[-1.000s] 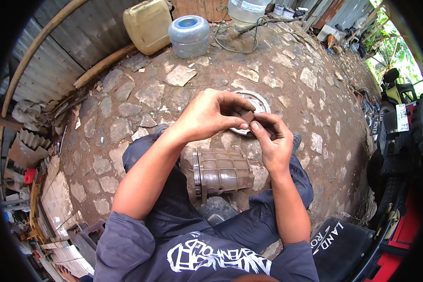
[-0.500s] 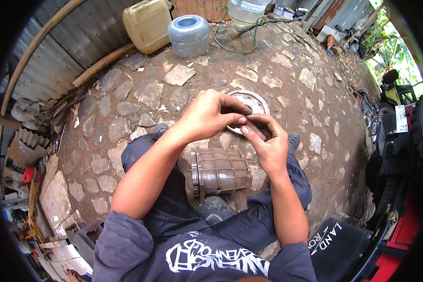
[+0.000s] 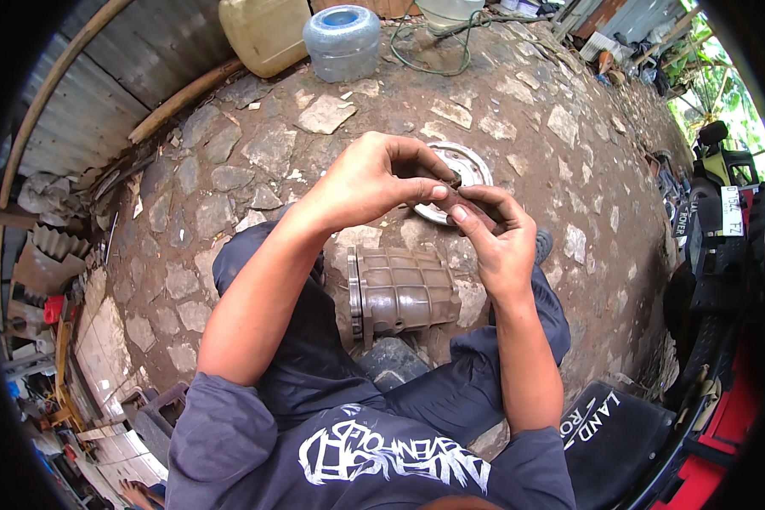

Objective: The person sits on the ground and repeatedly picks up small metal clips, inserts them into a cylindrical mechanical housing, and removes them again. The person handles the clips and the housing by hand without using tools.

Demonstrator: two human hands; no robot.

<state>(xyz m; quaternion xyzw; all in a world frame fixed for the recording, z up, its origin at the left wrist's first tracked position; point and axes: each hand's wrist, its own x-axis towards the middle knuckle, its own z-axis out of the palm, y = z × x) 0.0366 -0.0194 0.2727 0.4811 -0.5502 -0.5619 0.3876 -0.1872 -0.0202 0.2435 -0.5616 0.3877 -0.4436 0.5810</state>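
Observation:
In front of me, both hands meet over a small brown, elongated piece [image 3: 476,210] whose kind I cannot make out. My right hand [image 3: 505,246] is closed around it, with the thumb pressed on its near side. My left hand [image 3: 367,185] pinches at its left end, thumb and forefinger together; the very tips are partly hidden. Beyond the hands a round whitish metal disc [image 3: 478,170] with holes lies on the ground, partly covered by them. Below them, between my legs, a ribbed brown-grey metal housing [image 3: 408,289] with a flange at its left rests on its side.
Stone paving [image 3: 272,149] surrounds me. A yellowish jerrycan [image 3: 265,38], a clear blue plastic jug [image 3: 342,47] and a green hose [image 3: 438,70] are at the back. A red and black vehicle [image 3: 722,408] stands at the right. Another person's limb [image 3: 134,491] shows at the lower left.
Both hands have risen slightly away from me, and the right has shifted a little right. The brown piece between them shows more clearly. The view has tilted slightly down.

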